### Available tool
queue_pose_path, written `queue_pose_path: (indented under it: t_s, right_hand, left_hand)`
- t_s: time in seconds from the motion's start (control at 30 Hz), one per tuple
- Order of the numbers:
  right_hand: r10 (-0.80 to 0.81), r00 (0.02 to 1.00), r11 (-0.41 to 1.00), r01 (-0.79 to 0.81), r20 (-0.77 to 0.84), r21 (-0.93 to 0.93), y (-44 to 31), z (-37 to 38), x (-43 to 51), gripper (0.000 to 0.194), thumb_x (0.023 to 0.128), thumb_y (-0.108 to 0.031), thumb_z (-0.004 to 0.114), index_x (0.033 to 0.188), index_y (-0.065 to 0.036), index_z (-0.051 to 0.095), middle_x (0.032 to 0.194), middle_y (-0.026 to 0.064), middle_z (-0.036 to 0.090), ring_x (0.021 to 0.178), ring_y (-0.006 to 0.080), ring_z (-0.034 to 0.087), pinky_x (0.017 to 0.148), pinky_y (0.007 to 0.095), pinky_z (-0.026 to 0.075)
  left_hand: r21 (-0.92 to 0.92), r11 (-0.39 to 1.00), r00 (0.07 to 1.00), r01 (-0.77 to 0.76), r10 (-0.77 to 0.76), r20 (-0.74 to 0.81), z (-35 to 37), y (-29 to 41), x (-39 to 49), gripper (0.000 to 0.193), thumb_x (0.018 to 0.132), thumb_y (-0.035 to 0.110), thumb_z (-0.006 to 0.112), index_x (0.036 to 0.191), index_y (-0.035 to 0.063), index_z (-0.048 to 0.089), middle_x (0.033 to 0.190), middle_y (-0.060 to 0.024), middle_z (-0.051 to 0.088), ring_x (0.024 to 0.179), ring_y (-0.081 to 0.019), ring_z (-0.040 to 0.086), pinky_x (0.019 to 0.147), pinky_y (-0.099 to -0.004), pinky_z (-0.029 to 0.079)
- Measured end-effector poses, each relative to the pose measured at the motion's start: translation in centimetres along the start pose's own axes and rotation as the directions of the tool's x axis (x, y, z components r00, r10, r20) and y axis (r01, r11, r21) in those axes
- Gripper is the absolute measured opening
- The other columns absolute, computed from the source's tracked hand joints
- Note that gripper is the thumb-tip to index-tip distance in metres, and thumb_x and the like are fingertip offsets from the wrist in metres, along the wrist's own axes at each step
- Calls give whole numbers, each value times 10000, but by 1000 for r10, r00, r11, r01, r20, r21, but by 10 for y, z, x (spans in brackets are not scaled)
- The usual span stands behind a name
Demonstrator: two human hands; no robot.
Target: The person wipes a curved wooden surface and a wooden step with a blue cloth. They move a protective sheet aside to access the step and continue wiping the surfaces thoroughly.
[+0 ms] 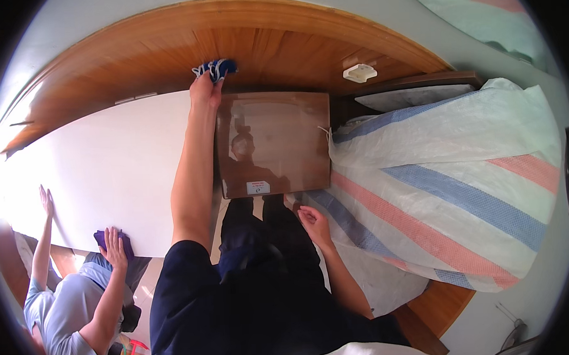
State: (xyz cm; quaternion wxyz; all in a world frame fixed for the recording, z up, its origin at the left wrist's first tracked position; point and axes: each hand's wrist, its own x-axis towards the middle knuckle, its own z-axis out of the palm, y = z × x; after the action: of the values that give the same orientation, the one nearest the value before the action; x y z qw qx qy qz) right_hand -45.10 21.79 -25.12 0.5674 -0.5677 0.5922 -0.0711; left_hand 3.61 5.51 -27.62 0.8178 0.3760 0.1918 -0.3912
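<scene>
My left hand is stretched far forward and grips a blue cloth with pale edging. The cloth lies against the varnished wood panelling along the wall. Beneath and beside that forearm is a glossy brown cabinet top, which bears a small label and reflects a figure. My right hand hangs low by my right leg, fingers loosely bent and holding nothing. It is close to a large white woven sack with blue and red stripes.
A white tabletop stretches to the left. Across it, another person presses a purple cloth on its near edge. A white socket sticks out from the panelling. A grey-white slab leans behind the sack.
</scene>
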Motion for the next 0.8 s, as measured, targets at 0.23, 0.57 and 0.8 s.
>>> queue_pose_path:
  t_s: [0.23, 0.57, 0.8]
  right_hand:
    - [-133, 991, 991, 133, 22, -1, -50, -12, 35, 295, 983, -215, 710, 1188, -3, 704, 1073, 116, 759, 978, 176, 724, 875, 298, 564]
    - [-152, 988, 988, 153, 30, -27, -19, -16, 22, 278, 987, -211, 705, 1174, -6, 710, 1023, 110, 764, 935, 170, 732, 850, 296, 572]
    - [-124, 992, 992, 125, -20, 28, 2, -25, 22, 261, 980, -151, 701, 1191, 3, 697, 1043, 95, 748, 952, 143, 706, 867, 271, 549]
  left_hand:
    - [22, 932, 918, -363, 353, 183, 86, 58, -114, 225, 1000, 21, 611, 1217, -32, 585, 1141, -108, 690, 1028, -212, 690, 897, -379, 584]
    - [498, 427, 590, -755, 773, 231, 101, -5, -116, 262, 947, 121, 700, 1144, -34, 624, 1008, -87, 705, 909, -176, 635, 846, -305, 504]
    - [383, 271, 346, -883, 928, 141, 121, 45, -154, 319, 953, 62, 646, 1248, -46, 590, 1179, -127, 637, 1080, -230, 617, 966, -352, 481]
